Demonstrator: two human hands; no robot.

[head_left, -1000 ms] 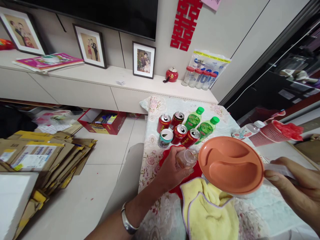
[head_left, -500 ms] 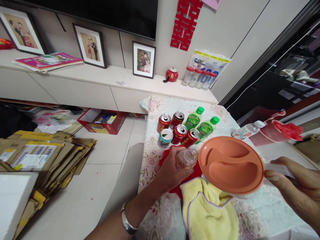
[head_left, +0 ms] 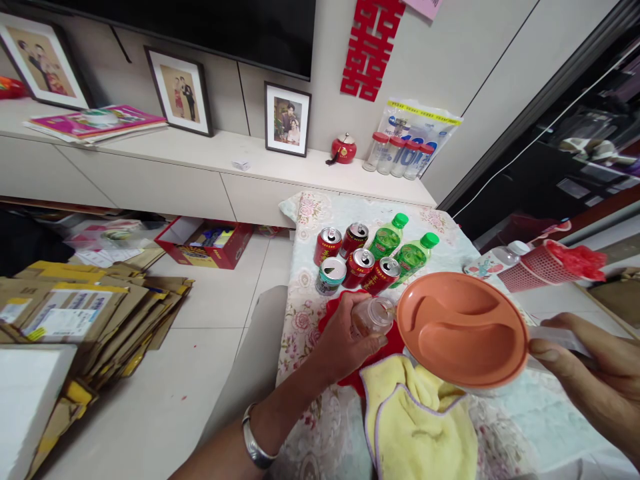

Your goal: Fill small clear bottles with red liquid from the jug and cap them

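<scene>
My left hand (head_left: 340,343) is wrapped round a small clear glass cup (head_left: 374,315), tilted, over a red mat (head_left: 334,313) on the flowered tablecloth (head_left: 305,293). My right hand (head_left: 590,377) grips the pale handle (head_left: 557,337) of a jug with an orange lid (head_left: 463,328), held just right of the cup. A yellow cloth (head_left: 420,420) lies beneath both. Behind the cup stand several drink cans (head_left: 358,264) and two green bottles (head_left: 407,250).
A red mesh basket (head_left: 537,267) and a white container (head_left: 493,261) sit at the table's right. A long cabinet (head_left: 200,177) holds framed photos, jars (head_left: 395,155) and a red pot (head_left: 343,149). Flattened cardboard (head_left: 85,310) and a red box (head_left: 210,241) lie on the floor at left.
</scene>
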